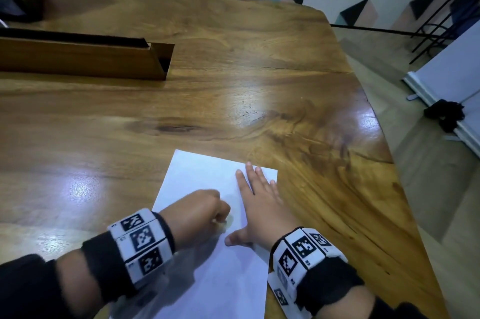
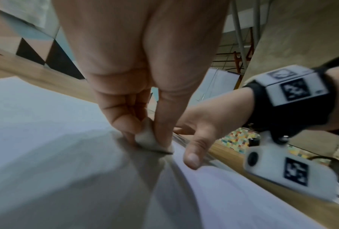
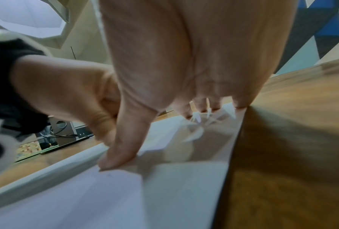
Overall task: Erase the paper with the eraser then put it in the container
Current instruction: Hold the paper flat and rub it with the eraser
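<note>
Eraser (image 2: 152, 139), small and whitish, is pinched between thumb and fingertips of the left hand (image 1: 200, 211), its lower edge pressed on the paper (image 1: 202, 178) near the sheet's middle. Paper lies flat on the table (image 1: 233, 72), close to the near right edge. Risks: a hard stroke could buckle or tear the thin sheet, or drag it toward the table edge if the hold slips; the eraser is gripped by a small area and could pop out under side load. Container is not visible in any view, so the drop-off spot is unknown. Left hand is fisted, wrist raised, knuckles up. Right hand (image 1: 262, 204) lies flat just beside it, fingers spread and straight, thumb out, pressing the sheet down.
</note>
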A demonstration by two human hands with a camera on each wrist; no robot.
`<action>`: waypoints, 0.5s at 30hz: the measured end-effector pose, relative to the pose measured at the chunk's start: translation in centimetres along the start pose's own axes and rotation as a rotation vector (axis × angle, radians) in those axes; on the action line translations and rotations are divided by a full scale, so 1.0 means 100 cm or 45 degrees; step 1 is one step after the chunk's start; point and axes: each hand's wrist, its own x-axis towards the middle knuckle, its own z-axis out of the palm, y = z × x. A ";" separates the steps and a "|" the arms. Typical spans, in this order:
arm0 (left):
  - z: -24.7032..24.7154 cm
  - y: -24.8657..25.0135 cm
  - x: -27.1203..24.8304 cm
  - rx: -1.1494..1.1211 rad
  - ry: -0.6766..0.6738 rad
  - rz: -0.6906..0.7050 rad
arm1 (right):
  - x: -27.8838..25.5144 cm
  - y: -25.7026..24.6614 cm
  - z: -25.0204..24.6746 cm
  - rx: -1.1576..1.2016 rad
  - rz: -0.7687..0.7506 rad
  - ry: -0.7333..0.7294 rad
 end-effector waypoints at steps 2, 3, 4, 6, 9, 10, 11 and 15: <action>-0.003 -0.003 -0.002 -0.014 -0.095 0.014 | 0.000 0.000 0.000 0.004 -0.002 0.002; -0.007 -0.005 0.001 -0.017 -0.127 -0.001 | 0.000 0.000 0.000 0.005 -0.004 0.000; -0.012 -0.006 0.006 -0.026 -0.122 -0.027 | 0.000 0.000 0.000 0.008 -0.004 -0.001; -0.023 -0.011 0.019 -0.050 0.018 -0.113 | 0.000 0.001 0.000 0.016 -0.001 0.003; -0.038 -0.014 0.037 -0.093 0.292 -0.226 | 0.000 0.002 0.000 0.041 0.016 0.005; -0.040 -0.013 0.041 -0.090 0.335 -0.238 | -0.001 0.002 0.000 0.041 0.019 0.004; -0.040 -0.011 0.045 -0.079 0.359 -0.240 | -0.001 0.003 0.000 0.037 0.022 0.004; -0.034 -0.002 0.056 -0.035 0.352 -0.231 | -0.001 0.001 0.000 0.023 0.026 0.009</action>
